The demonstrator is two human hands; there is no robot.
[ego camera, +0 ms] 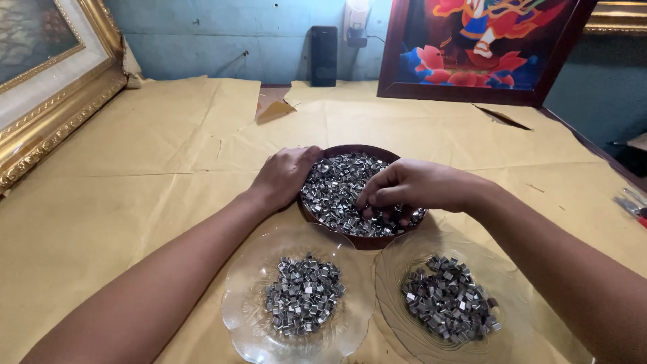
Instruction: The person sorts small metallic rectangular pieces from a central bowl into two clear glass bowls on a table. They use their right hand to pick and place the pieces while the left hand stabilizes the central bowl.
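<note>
Left hand (283, 175) cups the rim of the round brown bowl (350, 239), fingers curled; right hand (404, 189) dips in, fingertips pinching among shiny square metal clips (333, 189). Below both: two clear scalloped glass plates (242, 317) (391, 283), each piled with clips.

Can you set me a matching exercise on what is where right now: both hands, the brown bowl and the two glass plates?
Things:
1. left hand
2. right hand
3. brown bowl
4. left glass plate

Places:
A. between and beyond the two glass plates
B. fingertips down among the metal pieces
C. on the bowl's left rim
D. nearest the left forearm

Pairs: 1-C, 2-B, 3-A, 4-D
</note>
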